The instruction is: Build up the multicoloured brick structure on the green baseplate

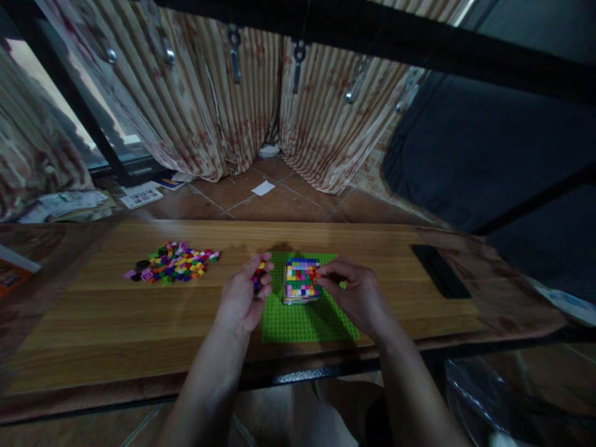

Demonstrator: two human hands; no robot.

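A green studded baseplate (279, 326) lies on the wooden table before me. On it stands a block built of many-coloured toy bricks (300, 279), blue along its far edge. My left hand (244, 288) is at the baseplate's left edge, its fingers curled around several small loose bricks (257, 279) in red, yellow and dark colours. At the right side of the built block, my right hand (351, 288) pinches a small red-orange brick (315, 274) between thumb and forefinger. The brick is at the block's top right edge; whether it is pressed on, I cannot tell.
A loose pile of coloured bricks (179, 262) lies on the left of the wooden table (153, 329). A dark phone (440, 271) rests at the right end. Striped curtains (233, 105) hang beyond the table, and papers (142, 195) lie on the tiled floor.
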